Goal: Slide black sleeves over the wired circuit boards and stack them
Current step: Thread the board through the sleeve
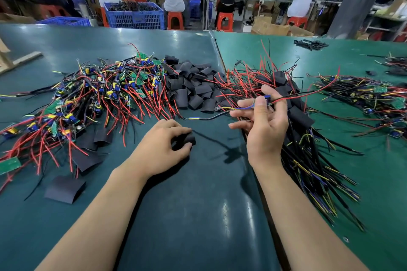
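Observation:
My left hand (163,145) rests on the green mat and grips one black sleeve (189,138) between thumb and fingers. My right hand (263,125) is raised, palm toward me, pinching a wired circuit board (267,100) whose red lead runs off to the right and whose black cable (209,117) trails left across the mat. A pile of bare wired boards (103,92) lies to the left. Loose black sleeves (191,86) are heaped in the middle. Behind and below my right hand sits a stack of sleeved boards (301,121) with their cables fanned toward me.
Flat single sleeves (65,189) lie near my left forearm. Another bunch of wired boards (363,94) lies at the right, and a small sleeve heap (311,44) at the far right. A seam (217,50) joins two mats. People sit at benches behind, by a blue crate (134,17).

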